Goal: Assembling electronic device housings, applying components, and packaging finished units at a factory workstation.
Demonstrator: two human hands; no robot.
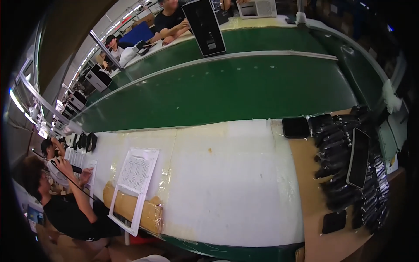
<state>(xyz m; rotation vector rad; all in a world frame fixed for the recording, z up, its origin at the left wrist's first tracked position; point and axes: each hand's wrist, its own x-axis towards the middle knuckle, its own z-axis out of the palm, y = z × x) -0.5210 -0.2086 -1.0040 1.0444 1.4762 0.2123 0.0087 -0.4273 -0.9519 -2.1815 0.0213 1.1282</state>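
Observation:
Neither of my hands shows in the head view. Before me lies a worktable with a white covering (227, 174), taped and slightly stained. On its left part rests a white plastic frame panel (136, 174), with a patterned grille in its upper half and an open lower half. The panel's lower end lies over brown cardboard (153, 215) at the table's near edge. To the right, many black plastic-wrapped parts (338, 153) lie in rows on a cardboard sheet (323, 244). A dark flat rectangular piece with a pale rim (358, 158) lies on top of them.
A green conveyor belt (209, 91) runs beyond the table, carrying a tall black-and-white unit (204, 28). Across it a person (170, 22) touches that unit. At left another person in black (72, 209) works at the same bench. Black square pieces (296, 127) (334, 222) lie at right.

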